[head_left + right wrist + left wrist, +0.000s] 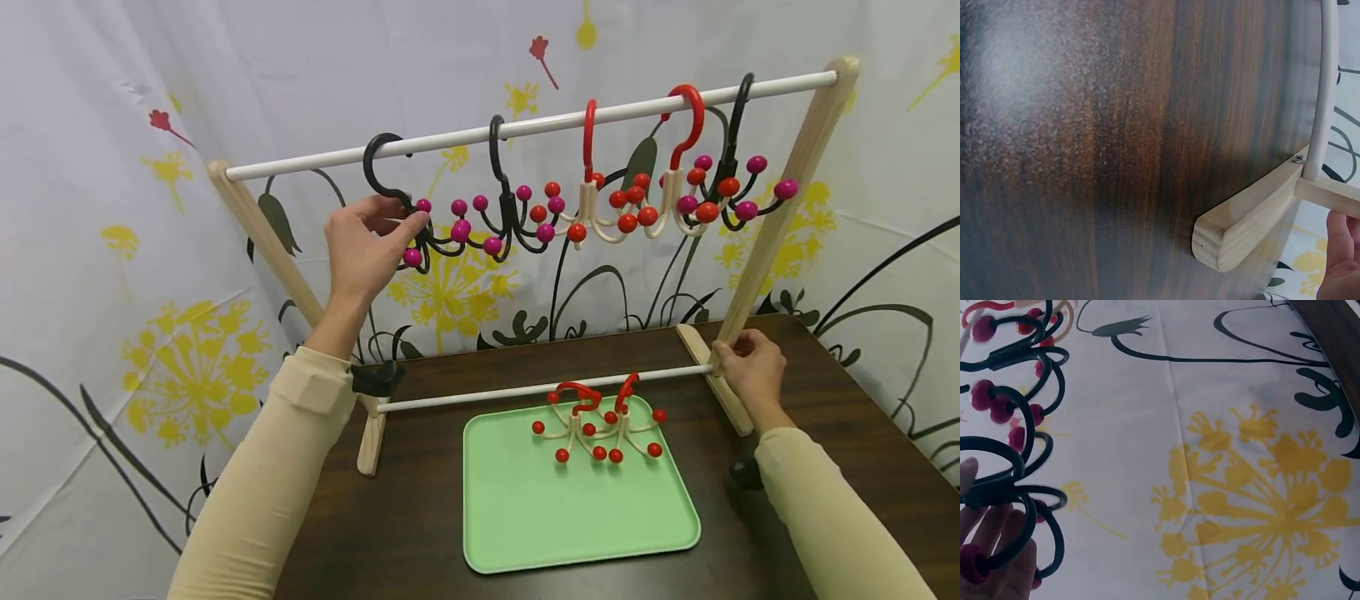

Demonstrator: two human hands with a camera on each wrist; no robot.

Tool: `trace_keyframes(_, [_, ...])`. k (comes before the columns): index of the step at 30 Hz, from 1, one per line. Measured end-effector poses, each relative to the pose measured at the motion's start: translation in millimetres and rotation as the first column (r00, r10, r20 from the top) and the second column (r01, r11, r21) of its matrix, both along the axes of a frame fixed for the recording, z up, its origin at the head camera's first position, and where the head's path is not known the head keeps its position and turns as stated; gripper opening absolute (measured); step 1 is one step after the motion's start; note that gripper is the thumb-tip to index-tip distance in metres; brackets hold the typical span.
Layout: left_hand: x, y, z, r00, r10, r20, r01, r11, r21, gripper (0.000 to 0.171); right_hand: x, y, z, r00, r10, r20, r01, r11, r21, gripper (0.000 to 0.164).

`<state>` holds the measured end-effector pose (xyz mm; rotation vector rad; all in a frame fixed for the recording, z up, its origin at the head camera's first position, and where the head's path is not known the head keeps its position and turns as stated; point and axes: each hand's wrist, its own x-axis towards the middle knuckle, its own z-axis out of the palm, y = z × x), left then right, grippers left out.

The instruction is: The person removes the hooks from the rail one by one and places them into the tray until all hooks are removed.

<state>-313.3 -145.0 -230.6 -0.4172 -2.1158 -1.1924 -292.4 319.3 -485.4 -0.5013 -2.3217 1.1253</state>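
My left hand (367, 250) pinches the stem of a black multi-arm hook hanger (367, 162) with magenta ball tips. Its curved top hangs over the left part of the white upper rod (300, 162). In the left wrist view, fingers (1007, 544) lie behind the hanger's arms, and the thumb is at the left edge. My right hand (756, 375) grips the rack's right wooden post (772, 217) low down, just above its foot (1254, 219). Rightward along the rod hang another black hanger (507, 208), two red-and-cream hangers (588, 146) and a third black one (738, 108).
On the dark wood table (420, 517), a light green tray (555, 517) lies in front of the rack. Two red-and-cream hangers (576, 427) rest near its far edge. A white lower rod (465, 397) joins the feet. Behind stands a patterned curtain (187, 75).
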Motion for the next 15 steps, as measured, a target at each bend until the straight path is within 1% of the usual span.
trace_keyframes(3, [-2.0,2.1,-1.4,0.999,-0.038,0.024,0.038,0.999,0.010,0.027,-0.9,0.4,-0.9,1.000,-0.001,-0.002,0.001,1.000,-0.002,0.032])
trace_keyframes(6, [-4.3,2.5,-4.1,0.998,-0.062,0.023,0.061,0.998,0.031,0.026,-1.2,0.7,-1.4,1.000,0.003,-0.001,-0.003,1.000,-0.004,0.032])
trace_keyframes(11, [-5.8,0.8,-8.0,0.997,-0.074,0.005,0.074,0.996,0.046,0.028,-1.6,1.0,-1.8,1.000,0.005,-0.004,-0.005,1.000,-0.006,0.032])
trace_keyframes(15, [-7.1,-1.6,-9.3,0.997,-0.066,-0.027,0.067,0.996,0.052,0.027,-1.4,0.7,-1.4,1.000,-0.002,-0.005,0.002,1.000,-0.013,0.032])
